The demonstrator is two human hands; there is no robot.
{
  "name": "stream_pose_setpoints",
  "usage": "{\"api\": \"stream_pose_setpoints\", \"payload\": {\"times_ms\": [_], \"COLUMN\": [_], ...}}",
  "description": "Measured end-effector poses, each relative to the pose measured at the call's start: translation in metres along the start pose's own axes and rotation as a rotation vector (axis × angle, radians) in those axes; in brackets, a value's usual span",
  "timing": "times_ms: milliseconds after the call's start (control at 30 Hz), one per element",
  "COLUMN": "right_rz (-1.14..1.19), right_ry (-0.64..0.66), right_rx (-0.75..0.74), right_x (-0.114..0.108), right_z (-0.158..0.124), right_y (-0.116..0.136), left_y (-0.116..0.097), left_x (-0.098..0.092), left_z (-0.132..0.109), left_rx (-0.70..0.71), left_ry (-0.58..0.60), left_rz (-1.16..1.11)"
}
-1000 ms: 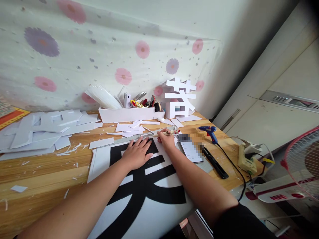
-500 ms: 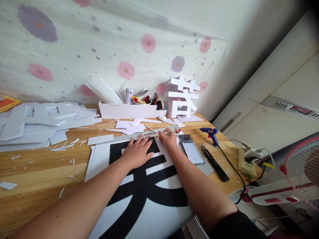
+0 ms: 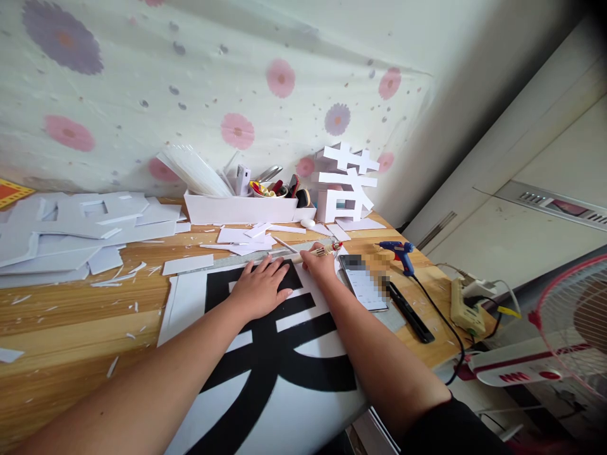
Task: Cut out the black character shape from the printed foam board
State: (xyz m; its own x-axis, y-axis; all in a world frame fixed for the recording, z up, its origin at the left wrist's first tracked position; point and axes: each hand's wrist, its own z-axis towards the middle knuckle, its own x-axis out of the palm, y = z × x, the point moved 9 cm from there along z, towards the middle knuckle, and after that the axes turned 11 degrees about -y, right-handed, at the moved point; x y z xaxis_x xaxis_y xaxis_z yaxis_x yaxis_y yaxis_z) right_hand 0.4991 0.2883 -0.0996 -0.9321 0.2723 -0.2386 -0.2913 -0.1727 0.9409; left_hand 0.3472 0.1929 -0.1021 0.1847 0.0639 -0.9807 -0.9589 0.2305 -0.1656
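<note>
A white board (image 3: 303,407) with a large black character printed on it lies on the wooden table. My left hand (image 3: 260,291) rests flat near the board's top edge, fingers spread. Close to its right, my right hand (image 3: 318,264) grips a cream pen-like tool with a red end (image 3: 327,250); its tip is too small to make out. Under the board shows a grey mat (image 3: 398,319). Right of my right hand lie a phone (image 3: 363,287), partly blurred out, and a long black tool (image 3: 411,313).
A white box (image 3: 237,210) of tools and clear sticks stands at the back beside a white 3D character (image 3: 346,183). Cut white pieces (image 3: 90,221) pile up at left. A blue glue gun (image 3: 401,253), power strip (image 3: 465,309) and fan (image 3: 578,316) are at right.
The view has shifted slightly, so the table items appear a little further left. Both hands keep nearly the same pose on the board.
</note>
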Motion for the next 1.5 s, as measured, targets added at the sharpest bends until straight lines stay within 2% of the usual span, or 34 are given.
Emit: {"api": "stream_pose_setpoints", "payload": {"times_ms": [233,600,1133,1500], "right_rz": [-0.018,-0.016,-0.025,0.000], "right_ry": [0.024,0.018,-0.008,0.023], "right_rx": [0.060,0.049,0.018,0.029], "right_x": [-0.003,-0.009,-0.024,-0.038], "right_z": [-0.003,-0.011,-0.027,-0.041], "right_y": [0.001,0.005,0.015,0.011], "left_y": [0.000,-0.005,-0.003,-0.003], "left_x": [-0.001,-0.007,-0.002,-0.003], "left_z": [0.001,0.000,0.003,0.003], "left_rx": [0.003,-0.007,0.013,0.007], "left_ry": [-0.035,-0.019,-0.033,-0.042], "left_rz": [-0.029,-0.006,-0.032,-0.049]}}
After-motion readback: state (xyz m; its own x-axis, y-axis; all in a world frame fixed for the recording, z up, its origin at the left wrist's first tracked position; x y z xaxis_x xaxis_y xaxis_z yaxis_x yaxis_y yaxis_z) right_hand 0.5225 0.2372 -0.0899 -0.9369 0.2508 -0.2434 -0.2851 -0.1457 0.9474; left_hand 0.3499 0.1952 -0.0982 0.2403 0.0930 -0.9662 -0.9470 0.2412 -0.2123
